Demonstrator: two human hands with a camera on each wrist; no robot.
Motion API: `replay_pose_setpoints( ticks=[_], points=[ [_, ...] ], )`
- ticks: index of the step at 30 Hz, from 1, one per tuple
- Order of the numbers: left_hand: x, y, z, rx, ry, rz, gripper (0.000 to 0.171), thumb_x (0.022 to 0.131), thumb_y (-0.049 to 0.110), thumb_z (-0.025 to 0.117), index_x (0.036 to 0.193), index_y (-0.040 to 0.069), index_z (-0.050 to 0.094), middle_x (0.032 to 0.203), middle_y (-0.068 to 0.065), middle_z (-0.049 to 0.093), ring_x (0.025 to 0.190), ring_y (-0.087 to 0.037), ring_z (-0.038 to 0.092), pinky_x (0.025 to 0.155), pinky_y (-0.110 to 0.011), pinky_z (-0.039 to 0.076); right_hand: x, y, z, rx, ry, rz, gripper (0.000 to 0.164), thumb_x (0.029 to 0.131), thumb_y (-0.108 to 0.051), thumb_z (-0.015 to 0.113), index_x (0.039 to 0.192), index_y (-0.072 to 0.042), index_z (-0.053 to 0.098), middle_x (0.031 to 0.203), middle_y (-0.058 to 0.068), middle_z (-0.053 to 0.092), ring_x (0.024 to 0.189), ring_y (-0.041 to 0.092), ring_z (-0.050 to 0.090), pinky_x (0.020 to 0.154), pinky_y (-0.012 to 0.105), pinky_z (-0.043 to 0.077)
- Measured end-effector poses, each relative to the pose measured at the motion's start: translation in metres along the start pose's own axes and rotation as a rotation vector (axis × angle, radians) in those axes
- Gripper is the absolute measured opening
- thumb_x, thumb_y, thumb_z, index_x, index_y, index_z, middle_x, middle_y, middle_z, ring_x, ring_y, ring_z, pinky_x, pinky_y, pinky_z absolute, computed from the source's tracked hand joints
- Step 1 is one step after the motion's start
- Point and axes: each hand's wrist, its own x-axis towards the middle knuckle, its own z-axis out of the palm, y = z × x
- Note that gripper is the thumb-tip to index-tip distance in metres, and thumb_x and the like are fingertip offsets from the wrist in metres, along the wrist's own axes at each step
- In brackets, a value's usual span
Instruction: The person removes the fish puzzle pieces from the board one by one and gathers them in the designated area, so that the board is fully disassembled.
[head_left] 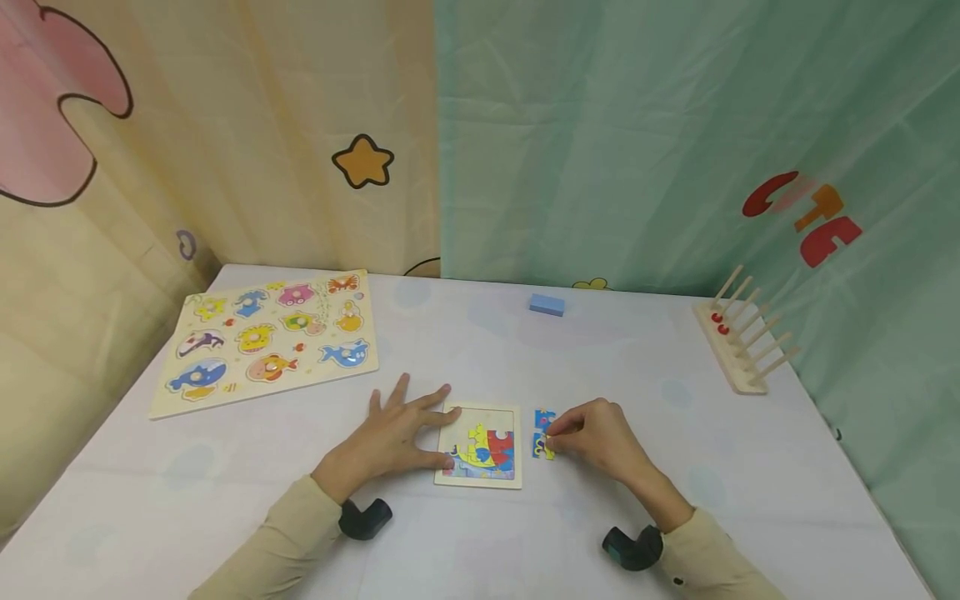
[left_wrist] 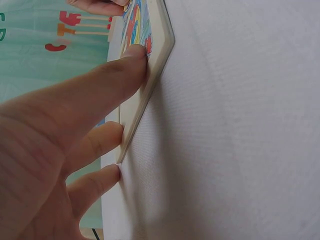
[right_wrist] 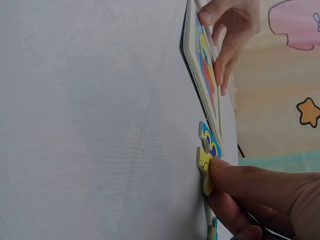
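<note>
A small wooden jigsaw board [head_left: 478, 482] lies in front of me, its picture partly filled in yellow, red and blue. My left hand [head_left: 397, 429] is spread over its left side, with the thumb [left_wrist: 135, 52] resting on the frame and a fingertip at the upper left corner. To the right of the board, my right hand [head_left: 603, 437] pinches a blue and yellow jigsaw piece [right_wrist: 205, 159] between thumb and fingers; the piece's edge shows tilted in the right wrist view. Another blue jigsaw piece [head_left: 544, 417] lies just beyond it, partly behind the fingers.
A larger sea-animal peg puzzle [head_left: 262, 387] lies at the back left. At the back stands a small blue block [head_left: 547, 305]. A wooden rack with upright pegs [head_left: 738, 367] and red beads is at the right edge. Curtains [head_left: 600, 167] hang behind the table.
</note>
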Motion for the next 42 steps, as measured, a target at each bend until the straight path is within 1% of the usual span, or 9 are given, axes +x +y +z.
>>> replay_pose_setpoints(
  ticks=[10, 14, 17, 22, 26, 29, 32, 36, 42],
  points=[
    [0.0, 0.0, -0.001, -0.003, -0.004, -0.003, 0.072, 0.071, 0.047, 0.085, 0.135, 0.026, 0.061, 0.155, 0.0, 0.038, 0.143, -0.054, 0.007, 0.103, -0.079, 0.005, 0.001, 0.0, 0.001, -0.042, 0.001, -0.052, 0.012, 0.072, -0.005, 0.085, 0.071, -0.015, 0.077, 0.07, -0.007, 0.07, 0.072, 0.01, 0.058, 0.062, 0.025, 0.047],
    [0.0, 0.0, -0.001, -0.003, -0.007, -0.005, 0.072, 0.071, 0.047, 0.085, 0.136, 0.026, 0.061, 0.156, 0.0, 0.038, 0.143, -0.055, 0.007, 0.103, -0.079, 0.005, 0.001, -0.007, -0.001, -0.05, 0.019, -0.043, 0.01, 0.073, -0.007, 0.085, 0.073, -0.015, 0.078, 0.072, -0.007, 0.069, 0.071, 0.012, 0.055, 0.058, 0.025, 0.045],
    [0.0, 0.0, -0.001, 0.0, -0.006, -0.006, 0.072, 0.071, 0.046, 0.085, 0.135, 0.026, 0.061, 0.155, 0.0, 0.038, 0.143, -0.055, 0.007, 0.103, -0.079, 0.004, 0.004, -0.015, 0.0, -0.039, 0.022, -0.064, 0.009, 0.074, -0.008, 0.084, 0.075, -0.014, 0.078, 0.072, -0.007, 0.069, 0.067, 0.013, 0.053, 0.055, 0.025, 0.043],
    [0.0, -0.001, -0.001, 0.011, -0.011, -0.014, 0.072, 0.071, 0.048, 0.085, 0.136, 0.027, 0.061, 0.156, 0.0, 0.038, 0.144, -0.054, 0.007, 0.103, -0.079, 0.005, 0.011, -0.032, 0.013, -0.037, -0.049, -0.145, 0.009, 0.076, -0.01, 0.084, 0.082, -0.014, 0.078, 0.07, -0.01, 0.064, 0.062, 0.013, 0.049, 0.052, 0.024, 0.039],
    [0.001, -0.001, -0.001, 0.019, -0.016, -0.014, 0.071, 0.072, 0.05, 0.084, 0.136, 0.028, 0.061, 0.156, 0.001, 0.038, 0.143, -0.055, 0.008, 0.103, -0.08, 0.006, 0.017, -0.045, 0.025, -0.058, -0.131, -0.21, 0.019, 0.076, -0.012, 0.084, 0.094, -0.011, 0.078, 0.072, -0.01, 0.06, 0.061, 0.013, 0.049, 0.051, 0.023, 0.04],
    [0.001, 0.0, -0.001, 0.018, -0.016, -0.003, 0.071, 0.071, 0.051, 0.083, 0.135, 0.028, 0.061, 0.156, 0.001, 0.038, 0.143, -0.055, 0.008, 0.102, -0.08, 0.007, 0.021, -0.051, 0.031, -0.098, -0.181, -0.248, 0.027, 0.076, -0.011, 0.084, 0.102, -0.009, 0.078, 0.077, -0.01, 0.062, 0.065, 0.012, 0.051, 0.055, 0.023, 0.043],
    [0.0, 0.0, -0.001, 0.013, -0.016, 0.002, 0.071, 0.071, 0.051, 0.083, 0.135, 0.028, 0.061, 0.156, 0.001, 0.037, 0.143, -0.056, 0.007, 0.102, -0.08, 0.006, 0.023, -0.055, 0.036, -0.135, -0.223, -0.258, 0.032, 0.076, -0.011, 0.084, 0.106, -0.009, 0.077, 0.082, -0.008, 0.065, 0.071, 0.011, 0.053, 0.061, 0.025, 0.045],
    [0.0, 0.0, -0.002, 0.011, -0.015, 0.005, 0.071, 0.071, 0.05, 0.083, 0.135, 0.027, 0.062, 0.155, 0.0, 0.038, 0.142, -0.056, 0.008, 0.102, -0.08, 0.006, 0.023, -0.057, 0.039, -0.181, -0.247, -0.257, 0.035, 0.075, -0.013, 0.084, 0.108, -0.009, 0.076, 0.086, -0.007, 0.067, 0.077, 0.011, 0.055, 0.065, 0.027, 0.046],
    [0.0, 0.0, -0.002, 0.004, -0.013, 0.003, 0.071, 0.072, 0.05, 0.083, 0.135, 0.027, 0.061, 0.156, 0.001, 0.037, 0.143, -0.056, 0.008, 0.102, -0.08, 0.006, 0.022, -0.058, 0.041, -0.217, -0.228, -0.268, 0.035, 0.073, -0.015, 0.086, 0.106, -0.01, 0.077, 0.084, -0.008, 0.065, 0.077, 0.011, 0.054, 0.066, 0.027, 0.046]
  ],
)
